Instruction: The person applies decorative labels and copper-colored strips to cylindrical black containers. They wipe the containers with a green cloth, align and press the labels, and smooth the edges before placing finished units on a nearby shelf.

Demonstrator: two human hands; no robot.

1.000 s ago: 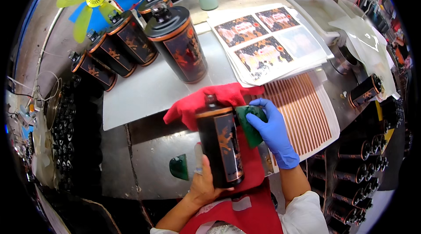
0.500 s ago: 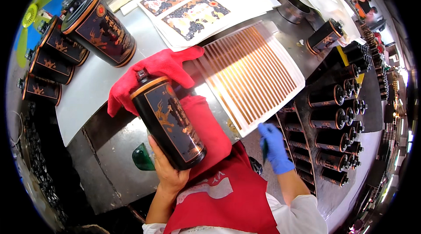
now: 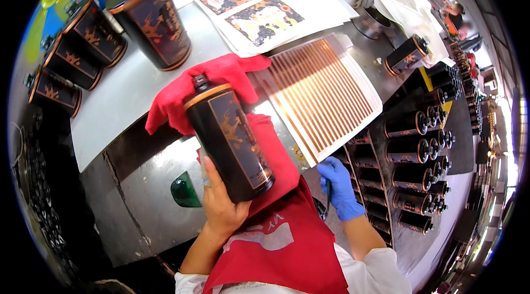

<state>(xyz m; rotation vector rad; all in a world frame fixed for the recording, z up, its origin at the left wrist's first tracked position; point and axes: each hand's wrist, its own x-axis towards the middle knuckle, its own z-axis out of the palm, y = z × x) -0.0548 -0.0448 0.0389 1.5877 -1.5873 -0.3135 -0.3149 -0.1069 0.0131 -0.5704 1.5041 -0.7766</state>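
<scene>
- Head view: bare left hand (image 3: 225, 206) was partly curled, gripping black bottle (image 3: 229, 139) at its lower end.
- Bottle was tilted over red cloth (image 3: 282, 156), neck pointing away from the person; contact unclear.
- Blue-gloved right hand (image 3: 341, 192) had fingers bent round thin green piece (image 3: 329, 190), near striped sheet (image 3: 326, 95).
- Green plate (image 3: 186, 190) lay on metal table (image 3: 138, 189), left.

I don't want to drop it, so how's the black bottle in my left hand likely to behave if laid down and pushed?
The black bottle would probably roll, given its round body. Its glossy highlights suggest a surface that may slip in your left hand. Its straight sides look stiff.
</scene>
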